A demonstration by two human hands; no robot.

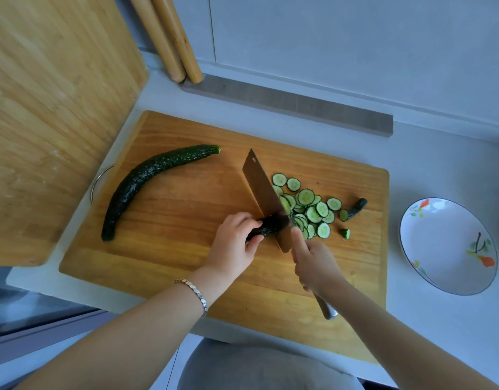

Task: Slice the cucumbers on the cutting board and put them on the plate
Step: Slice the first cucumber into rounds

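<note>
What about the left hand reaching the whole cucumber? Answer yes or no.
Probably yes: the whole cucumber lies uncovered on the cutting board left of the left hand, which holds the cucumber stub and must release it first.

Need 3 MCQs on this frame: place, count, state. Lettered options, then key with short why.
1. Where is the plate relative to the cutting board?
A) to its right
B) on it
C) to its left
2. How many whole cucumbers lie on the board?
A) none
B) one
C) three
3. The right hand:
A) lies open
B) holds a slice
C) grips the knife
Key: 1 A, the plate stands off the board's right edge. 2 B, one whole cucumber lies at left. 3 C, its fingers wrap the handle while the left hand holds the cucumber stub.
</note>
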